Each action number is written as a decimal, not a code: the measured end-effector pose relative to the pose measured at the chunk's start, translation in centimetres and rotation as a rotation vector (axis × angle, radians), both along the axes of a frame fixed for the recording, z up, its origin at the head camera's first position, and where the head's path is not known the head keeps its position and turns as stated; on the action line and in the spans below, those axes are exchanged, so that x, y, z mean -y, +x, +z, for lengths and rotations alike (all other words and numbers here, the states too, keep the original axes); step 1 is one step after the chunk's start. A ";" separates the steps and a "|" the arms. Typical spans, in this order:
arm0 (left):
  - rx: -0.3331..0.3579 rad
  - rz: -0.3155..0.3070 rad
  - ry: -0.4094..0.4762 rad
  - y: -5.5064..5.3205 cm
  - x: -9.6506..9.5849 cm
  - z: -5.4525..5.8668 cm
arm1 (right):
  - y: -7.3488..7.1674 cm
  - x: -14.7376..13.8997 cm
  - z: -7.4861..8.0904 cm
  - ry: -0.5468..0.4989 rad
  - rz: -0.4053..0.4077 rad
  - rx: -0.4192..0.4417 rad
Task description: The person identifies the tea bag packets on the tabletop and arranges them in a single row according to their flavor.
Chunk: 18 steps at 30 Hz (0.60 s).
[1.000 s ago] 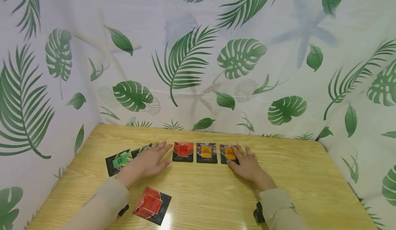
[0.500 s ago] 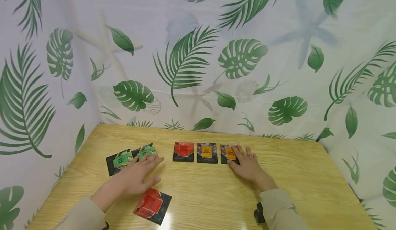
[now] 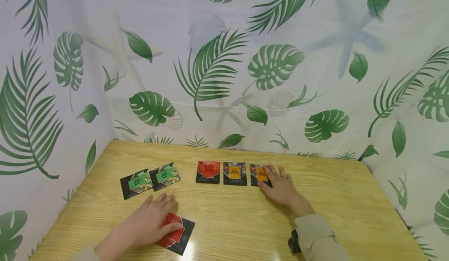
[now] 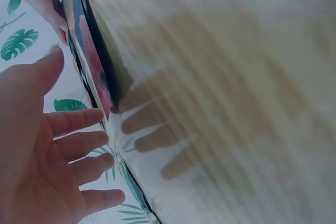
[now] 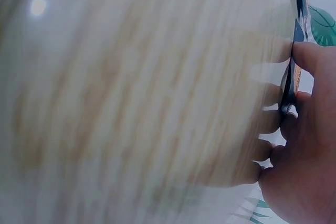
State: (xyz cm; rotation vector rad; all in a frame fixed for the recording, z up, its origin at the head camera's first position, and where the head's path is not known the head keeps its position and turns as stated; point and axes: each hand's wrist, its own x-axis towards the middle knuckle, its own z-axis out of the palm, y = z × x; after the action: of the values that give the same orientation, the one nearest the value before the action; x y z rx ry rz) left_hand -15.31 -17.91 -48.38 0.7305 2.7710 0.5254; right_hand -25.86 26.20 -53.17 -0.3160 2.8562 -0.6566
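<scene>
My left hand (image 3: 150, 221): loosely open, empty, over the nearest red packet (image 3: 180, 238)!
Beyond that packet, rightward, my right hand (image 3: 280, 188), fingers spread, touches an orange-labelled packet (image 3: 258, 175).

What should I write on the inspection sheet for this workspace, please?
Surface: wood-grain table, some glare in the near part.
Job's things: far red packet and two orange-labelled packets in a row; two green-labelled packets, angled; nearer red packet, angled.
Clutter: black object beside the right sleeve, not identifiable.
Hands: left hand over the nearer red packet, contact unclear; right hand on the rightmost orange-labelled packet.
Cables: nothing seen.
Surroundings: leaf-patterned cloth behind and at both sides.
</scene>
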 end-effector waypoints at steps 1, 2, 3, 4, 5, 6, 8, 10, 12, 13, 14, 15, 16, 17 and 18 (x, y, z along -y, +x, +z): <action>-0.003 0.000 -0.002 0.1 -0.1 0.0 | 0.0 0.0 0.0 -0.003 0.000 0.003; -0.005 0.002 -0.003 0.3 -0.2 0.0 | 0.1 0.0 0.1 -0.006 0.001 0.006; -0.005 0.001 -0.001 0.4 -0.2 0.0 | 0.2 0.1 0.2 -0.008 0.002 0.008; -0.012 -0.002 -0.005 0.6 -0.3 0.0 | 0.2 0.1 0.3 -0.008 0.003 0.012; -0.017 -0.003 -0.006 0.8 -0.4 0.0 | 0.3 0.2 0.4 -0.006 0.004 0.014; -0.024 -0.006 -0.011 0.9 -0.5 -0.1 | 0.4 0.2 0.5 -0.012 0.007 0.013; -0.033 -0.009 -0.017 1.1 -0.6 -0.2 | 0.6 0.2 0.9 -0.019 0.012 0.015; -0.050 -0.017 -0.032 1.3 -0.7 -0.4 | 0.8 0.3 1.2 -0.024 0.010 0.020; -0.073 -0.028 -0.039 1.4 -0.8 -0.5 | 0.9 0.4 1.4 -0.023 0.008 0.020; -0.085 -0.034 -0.040 1.5 -0.8 -0.5 | 1.0 0.5 1.5 -0.019 0.006 0.020; -0.100 -0.042 -0.044 1.4 -0.8 -0.5 | 1.0 0.5 1.5 -0.015 0.003 0.018; -0.114 -0.053 -0.046 1.4 -0.7 -0.6 | 1.0 0.7 1.6 -0.007 -0.002 0.023; -0.130 -0.064 -0.043 1.3 -0.7 -0.6 | 1.1 0.8 1.8 0.001 -0.004 0.026; -0.139 -0.072 -0.038 1.2 -0.6 -0.6 | 1.1 0.9 1.9 0.007 -0.005 0.027; -0.151 -0.074 -0.037 1.1 -0.6 -0.6 | 1.2 1.0 2.1 0.007 -0.007 0.029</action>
State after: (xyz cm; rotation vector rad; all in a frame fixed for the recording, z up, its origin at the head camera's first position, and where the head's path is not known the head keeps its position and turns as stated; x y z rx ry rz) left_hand -14.23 -17.32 -48.98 0.8950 2.8691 0.4194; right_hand -24.66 25.23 -51.12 -0.2938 2.8328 -0.6469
